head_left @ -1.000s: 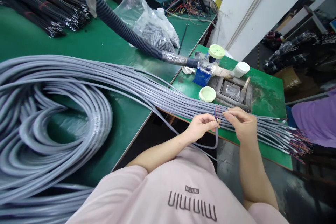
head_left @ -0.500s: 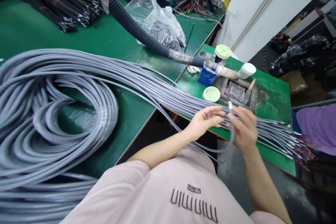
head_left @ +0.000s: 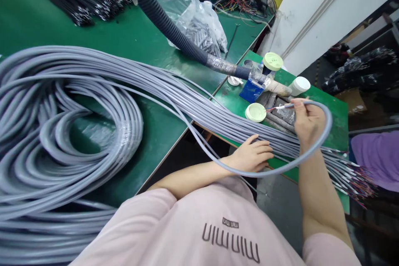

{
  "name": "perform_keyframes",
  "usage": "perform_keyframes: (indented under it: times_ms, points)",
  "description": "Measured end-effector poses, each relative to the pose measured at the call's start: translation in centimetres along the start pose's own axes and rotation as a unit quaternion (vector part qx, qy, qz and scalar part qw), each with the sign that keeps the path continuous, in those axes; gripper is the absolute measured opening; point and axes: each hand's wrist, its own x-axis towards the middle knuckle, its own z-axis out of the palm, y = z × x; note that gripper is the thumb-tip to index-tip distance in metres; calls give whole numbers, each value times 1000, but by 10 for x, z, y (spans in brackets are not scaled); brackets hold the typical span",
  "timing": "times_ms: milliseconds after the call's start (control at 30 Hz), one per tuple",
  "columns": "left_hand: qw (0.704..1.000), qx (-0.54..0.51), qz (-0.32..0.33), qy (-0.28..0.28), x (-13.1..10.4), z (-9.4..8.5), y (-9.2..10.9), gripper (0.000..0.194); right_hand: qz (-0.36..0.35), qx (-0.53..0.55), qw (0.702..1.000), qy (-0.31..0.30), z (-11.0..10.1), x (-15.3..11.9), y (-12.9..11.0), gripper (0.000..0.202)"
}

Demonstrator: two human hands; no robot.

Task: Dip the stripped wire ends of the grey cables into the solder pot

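My right hand (head_left: 308,121) pinches a grey cable (head_left: 324,133) close to its stripped end. The thin wires (head_left: 270,109) of that end point left, at the rim of a small pale-green cup (head_left: 256,112); whether they touch what is in it I cannot tell. From my right hand the cable loops down and back left, passing by my left hand. My left hand (head_left: 254,153) lies with fingers stretched out at the near edge of a bundle of grey cables (head_left: 218,114). Beyond my right hand, a solder pot (head_left: 285,112) sits partly hidden.
A corrugated hose (head_left: 174,29) crosses to a blue box (head_left: 251,90) by the pot. A white cup (head_left: 300,86) and a lidded jar (head_left: 272,62) stand behind. Coiled cable (head_left: 129,133) covers the left table. A person's purple sleeve (head_left: 378,160) shows at right.
My right hand has moved up and turned, bringing the cable end left to the pale-green cup. The cable now makes a wide loop. My left hand has lowered and flattened beside the bundle.
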Motion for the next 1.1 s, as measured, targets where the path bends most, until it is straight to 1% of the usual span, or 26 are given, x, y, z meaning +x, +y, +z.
perform_keyframes:
  times_ms: [100,200,333,433,600,700,800,933,1033,1100]
  points:
    - [999,30,10,33,-4,10,-13,27,13,-5,999,-33,18,-4,5,32]
    - [999,24,15,45,-6,15,-15,26,14,-20,998,-53,29,-5,12,32]
    - [999,-12,-16,35,-7,17,-11,25,10,-41,995,-85,35,-5,19,33]
    - [999,-12,-28,21,-7,18,-10,26,8,-55,994,-97,38,-5,21,33]
    - [1000,-11,-16,23,-7,17,-11,26,-5,-74,991,-114,45,-6,25,32]
    - [1000,11,-8,22,-8,18,-12,27,-10,-75,990,-120,47,-6,24,31]
    - [999,20,-2,26,-9,18,-13,27,-2,-71,993,-99,39,-3,20,31]
    - [1000,-3,12,28,-9,16,-14,26,-5,-113,992,-49,9,10,20,33]
    - [1000,-13,9,26,-9,12,-12,28,-13,-165,986,-32,-14,22,35,32]
    - [1000,-16,-2,24,-9,9,-10,26,-2,-197,980,-28,-24,28,51,31]
